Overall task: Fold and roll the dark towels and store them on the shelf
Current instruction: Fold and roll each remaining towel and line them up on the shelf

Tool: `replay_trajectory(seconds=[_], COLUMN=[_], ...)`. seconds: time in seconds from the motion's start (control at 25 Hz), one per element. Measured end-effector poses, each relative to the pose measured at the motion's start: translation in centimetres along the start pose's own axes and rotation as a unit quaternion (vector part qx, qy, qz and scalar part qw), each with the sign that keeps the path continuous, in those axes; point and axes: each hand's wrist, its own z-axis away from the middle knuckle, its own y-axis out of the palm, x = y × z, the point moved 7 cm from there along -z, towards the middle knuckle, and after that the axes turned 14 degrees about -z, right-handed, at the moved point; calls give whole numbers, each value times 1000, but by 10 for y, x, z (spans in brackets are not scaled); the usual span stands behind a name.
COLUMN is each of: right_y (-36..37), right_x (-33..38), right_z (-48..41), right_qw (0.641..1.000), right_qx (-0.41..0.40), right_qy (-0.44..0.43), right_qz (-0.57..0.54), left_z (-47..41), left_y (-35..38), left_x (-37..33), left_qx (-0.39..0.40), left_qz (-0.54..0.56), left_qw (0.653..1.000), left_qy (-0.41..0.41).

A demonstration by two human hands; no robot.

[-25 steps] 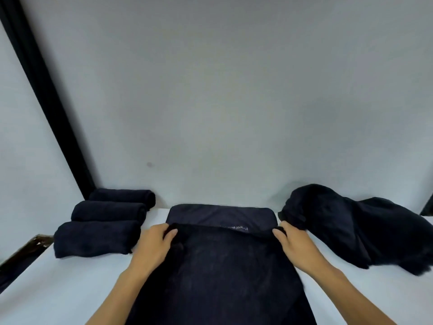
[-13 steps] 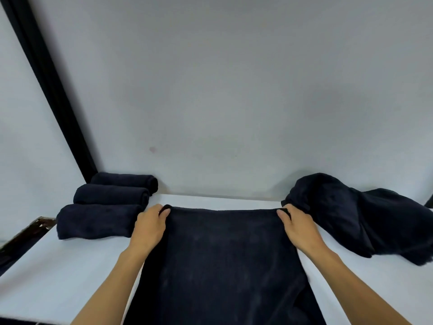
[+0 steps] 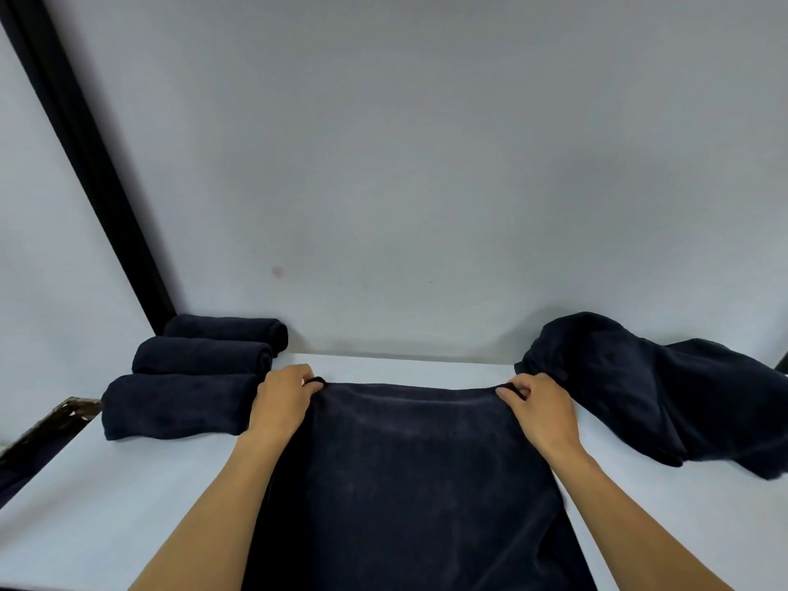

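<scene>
Dark towel (image 3: 409, 475) lies spread flat in the middle of the white shelf (image 3: 106, 514), its near part running off the front edge, its far edge a little short of the back edge. Left hand (image 3: 283, 400) pinches the far-left corner of that towel, fingers closed on the fabric. Right hand (image 3: 539, 409) pinches the far-right corner the same way (thumb under, fingers curled over). Three rolled towels (image 3: 187, 403) lie side by side at the back-left corner, the nearest one just beside the left hand. Loose towel heap (image 3: 656, 390) lies crumpled at the back-right, close beside the right hand. Black post (image 3: 91, 172) slants up from the back-left corner.
</scene>
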Motion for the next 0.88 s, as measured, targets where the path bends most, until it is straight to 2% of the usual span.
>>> replay_trajectory(seconds=[0.08,0.16,0.24,0.36,0.48,0.6,0.72,0.88], right_y=[0,3,5,-1,-12,-21,-33,-58], right_x=[1,6,11,14,15,26,38,61], right_z=[-3,-7,-8,-8,-5,-3,4,8], right_qw=[999,996,989,960,938,949,950,940], right_qx=[23,78,137,213,261,206,121,47], right_qy=[11,27,52,149,190,139,78,34], right_qz=[28,47,18,-105,-129,-196,-278,-337], left_z=[0,0,0,-4,-6,-2,6,12], left_y=[1,1,1,-3,-3,-3,-12,-47], left_x=[-1,-3,-8,-8,6,11,9,6], left_qx=[-1,-8,4,38,101,125,65,-20], left_qz=[-21,-25,7,114,256,346,433,452], left_qw=[1000,999,999,993,961,928,896,890], left_qy=[19,38,46,17,-36,-51,-69,-55])
